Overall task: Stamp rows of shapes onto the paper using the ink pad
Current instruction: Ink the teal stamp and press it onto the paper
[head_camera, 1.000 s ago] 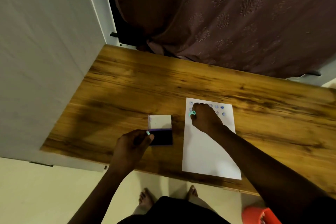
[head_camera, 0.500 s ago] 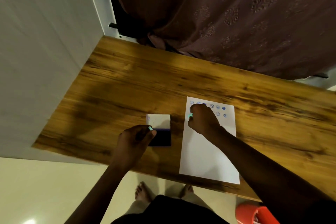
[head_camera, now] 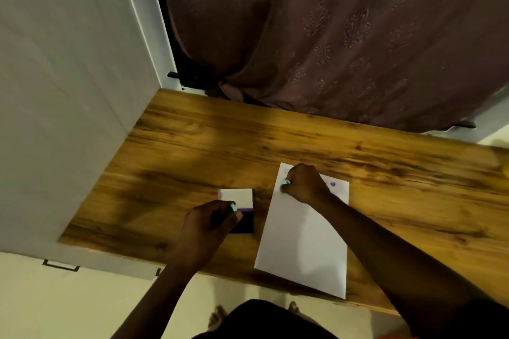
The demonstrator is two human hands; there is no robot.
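A white sheet of paper (head_camera: 303, 239) lies on the wooden table (head_camera: 192, 151), with small blue stamped shapes (head_camera: 332, 184) along its far edge. My right hand (head_camera: 303, 183) is closed on a small teal stamp (head_camera: 285, 182) and presses it near the paper's far left corner, hiding most of the shapes. The ink pad (head_camera: 245, 221) sits left of the paper, its white lid (head_camera: 237, 196) folded back. My left hand (head_camera: 212, 224) rests on the pad's near left side, and a teal piece (head_camera: 233, 206) shows at its fingertips.
A grey cabinet side (head_camera: 68, 91) stands along the table's left end. A brown patterned curtain (head_camera: 330, 36) hangs behind the far edge. Bare feet (head_camera: 217, 316) show on the pale floor below the near edge.
My right hand with the stamp has shifted slightly along the paper's far left corner. The left hand stays on the ink pad. The camera has moved a little.
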